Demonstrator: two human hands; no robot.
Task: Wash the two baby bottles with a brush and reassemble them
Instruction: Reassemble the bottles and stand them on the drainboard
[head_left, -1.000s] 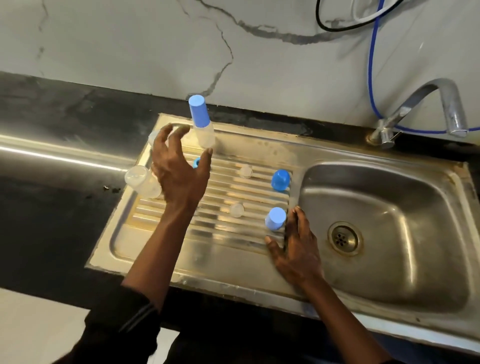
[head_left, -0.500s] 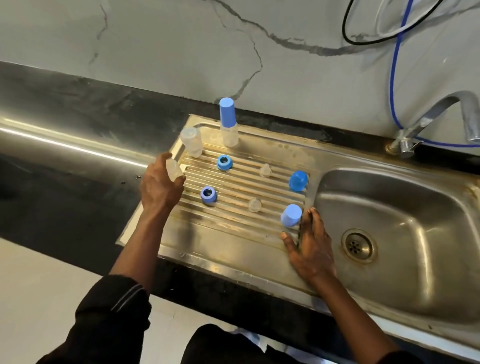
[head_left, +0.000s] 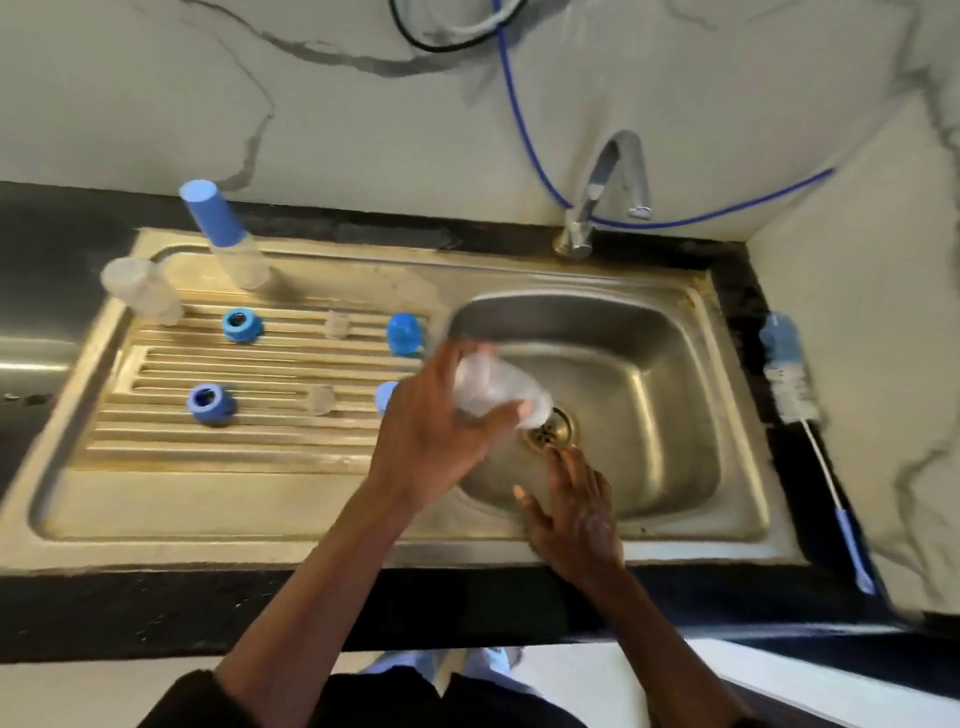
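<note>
Early stage, judging by the layout: left hand (head_left: 431, 441) grips one bare bottle (head_left: 493, 392) over the basin (head_left: 649, 364), right hand (head_left: 571, 514) empty with fingers spread at the basin's front, brush (head_left: 789, 384) untouched right of the basin, second bottle (head_left: 140, 291), rings (head_left: 242, 325) and caps (head_left: 404, 333) left of the basin -- scrubbing and reassembly all left.

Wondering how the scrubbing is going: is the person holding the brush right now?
No, the brush lies on the counter beside the sink; the left hand holds a bottle.
</note>
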